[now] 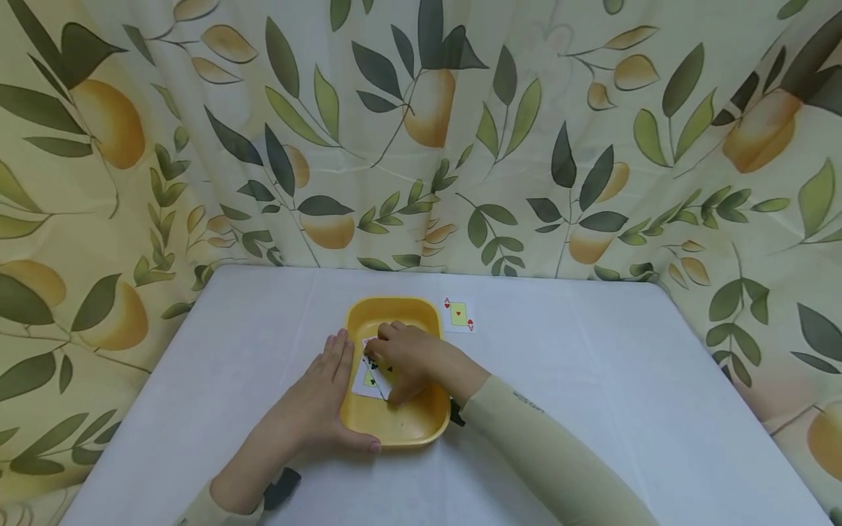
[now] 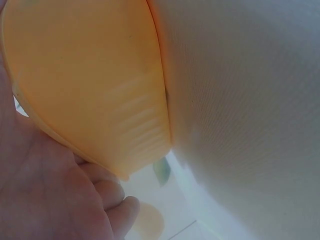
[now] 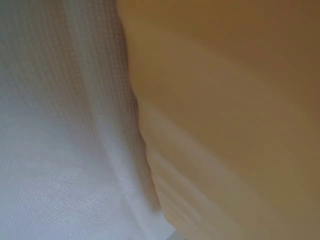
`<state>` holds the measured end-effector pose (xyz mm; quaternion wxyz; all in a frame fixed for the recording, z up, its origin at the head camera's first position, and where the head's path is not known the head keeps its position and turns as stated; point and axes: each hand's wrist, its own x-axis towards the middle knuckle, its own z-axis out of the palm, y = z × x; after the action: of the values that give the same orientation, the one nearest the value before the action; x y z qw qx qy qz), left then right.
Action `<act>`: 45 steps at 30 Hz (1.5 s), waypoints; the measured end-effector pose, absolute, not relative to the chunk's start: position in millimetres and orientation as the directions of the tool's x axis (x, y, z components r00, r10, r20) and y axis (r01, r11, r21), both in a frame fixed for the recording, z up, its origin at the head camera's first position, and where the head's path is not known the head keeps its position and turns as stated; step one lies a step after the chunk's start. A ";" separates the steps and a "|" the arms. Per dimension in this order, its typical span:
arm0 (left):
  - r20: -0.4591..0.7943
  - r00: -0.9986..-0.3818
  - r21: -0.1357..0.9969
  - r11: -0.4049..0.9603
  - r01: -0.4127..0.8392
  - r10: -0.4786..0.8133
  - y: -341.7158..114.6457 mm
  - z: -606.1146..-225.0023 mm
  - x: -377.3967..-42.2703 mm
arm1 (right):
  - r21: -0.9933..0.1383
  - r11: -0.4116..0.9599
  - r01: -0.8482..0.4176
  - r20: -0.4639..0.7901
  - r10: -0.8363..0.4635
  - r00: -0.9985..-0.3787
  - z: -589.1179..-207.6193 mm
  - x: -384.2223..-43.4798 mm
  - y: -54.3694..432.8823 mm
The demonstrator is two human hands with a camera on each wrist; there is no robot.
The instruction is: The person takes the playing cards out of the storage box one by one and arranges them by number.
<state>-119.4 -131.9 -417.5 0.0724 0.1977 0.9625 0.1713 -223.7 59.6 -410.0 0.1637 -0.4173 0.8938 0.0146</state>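
A yellow plastic tray (image 1: 421, 431) stands on the white-covered table, with playing cards (image 1: 362, 386) lying in its left half. Reaching in over the right rim, my right hand (image 1: 417, 358) pinches a club card (image 1: 379, 380) that lies at an angle across another card. My left hand (image 1: 319, 402) rests along the tray's left side, fingers straight and thumb at the front rim. The left wrist view has its palm and fingers (image 2: 55, 185) against the tray's outer wall (image 2: 90, 75). Only the tray's side (image 3: 225, 140) and cloth appear in the right wrist view; the right hand is out of it.
An ace of hearts (image 1: 458, 317) lies face up on the white tablecloth (image 1: 559, 343), just right of the tray's far corner. Behind the table hangs a curtain (image 1: 408, 146) printed with fruit and leaves. Dark wrist straps (image 1: 283, 488) show at both forearms.
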 end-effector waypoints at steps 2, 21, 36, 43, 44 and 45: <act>-0.071 -0.913 0.358 0.865 0.352 0.401 -132.5 -417.5 -118.9 | -0.102 0.651 -0.752 -0.303 -0.741 -0.599 -409.7 -224.1 58.1; -0.034 -0.909 0.341 0.860 0.379 0.414 -132.4 -420.8 -116.7 | -0.201 0.661 -0.722 -0.226 -0.749 -0.623 -378.4 -218.8 72.1; -0.023 -0.917 0.344 0.864 0.367 0.398 -130.2 -420.5 -117.8 | -0.144 0.732 -0.666 -0.105 -0.681 -0.725 -338.2 -233.9 127.9; -0.061 -0.922 0.359 0.870 0.338 0.383 -130.1 -419.6 -118.9 | -0.146 0.776 -0.613 -0.106 -0.628 -0.771 -345.5 -245.8 155.9; -0.062 -0.922 0.360 0.870 0.337 0.383 -130.1 -419.8 -119.1 | -0.151 0.784 -0.602 -0.109 -0.618 -0.778 -346.3 -247.5 159.1; -0.064 -0.921 0.362 0.869 0.337 0.383 -130.1 -420.0 -119.3 | -0.155 0.792 -0.591 -0.113 -0.608 -0.786 -347.1 -249.2 162.0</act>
<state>-119.3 -130.1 -420.0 0.0671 0.1866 0.9645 0.1746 -249.2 162.0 -347.1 0.0787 -0.3178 0.9432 -0.0556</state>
